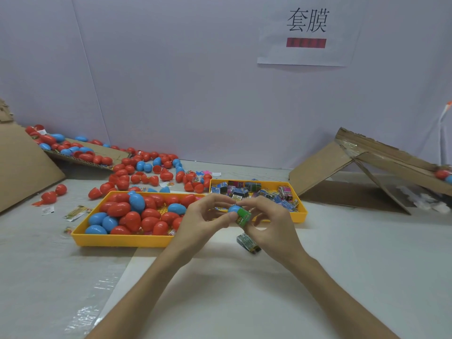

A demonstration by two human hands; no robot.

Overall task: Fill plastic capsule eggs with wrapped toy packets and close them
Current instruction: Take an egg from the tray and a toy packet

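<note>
My left hand (205, 216) pinches a blue egg half (234, 208) just above the table. Against its open side my right hand (266, 221) holds a green wrapped toy packet (243, 217). A second packet (248, 243) lies on the table under my right hand. The yellow tray (122, 239) on the left holds several red and blue eggs. The smaller yellow tray (302, 211) behind my hands holds several wrapped packets.
Many loose red and blue eggs (146, 167) lie scattered at the back left, some on a cardboard flap (97, 150). Cardboard sheets stand at far left (22, 167) and at right (362, 174). Stray wrappers (75, 212) lie left of the egg tray.
</note>
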